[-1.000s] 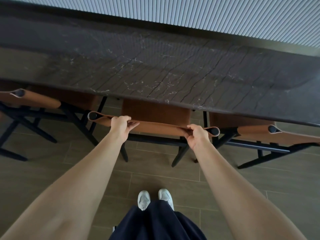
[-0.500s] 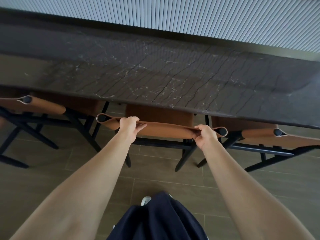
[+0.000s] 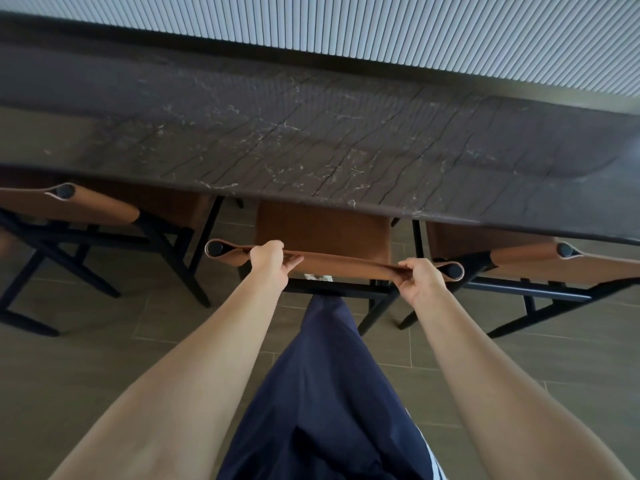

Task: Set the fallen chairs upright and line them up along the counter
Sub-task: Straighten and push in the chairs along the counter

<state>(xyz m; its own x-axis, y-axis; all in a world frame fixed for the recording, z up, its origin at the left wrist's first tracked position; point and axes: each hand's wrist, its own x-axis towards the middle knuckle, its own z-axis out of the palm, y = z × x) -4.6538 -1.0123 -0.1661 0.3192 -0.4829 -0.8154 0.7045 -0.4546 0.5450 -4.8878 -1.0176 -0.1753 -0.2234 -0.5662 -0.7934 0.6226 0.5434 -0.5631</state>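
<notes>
The middle chair [image 3: 322, 230] is pushed further under the worktop [image 3: 311, 143]. Its backrest [image 3: 346, 265] is gripped by left hand [image 3: 270, 259] and right hand [image 3: 417, 277]. Final squaring seems needed.

Pale ribbed wall panel [image 3: 381, 26] — vertical slats, grey-brown tiled floor [image 3: 104, 341], thin grout lines

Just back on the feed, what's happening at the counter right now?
A person holds the middle chair by its tan back sling, left hand near one end, right hand near the other. It stands upright, seat partly under the dark stone counter. The left chair and right chair stand upright beside it.
</notes>
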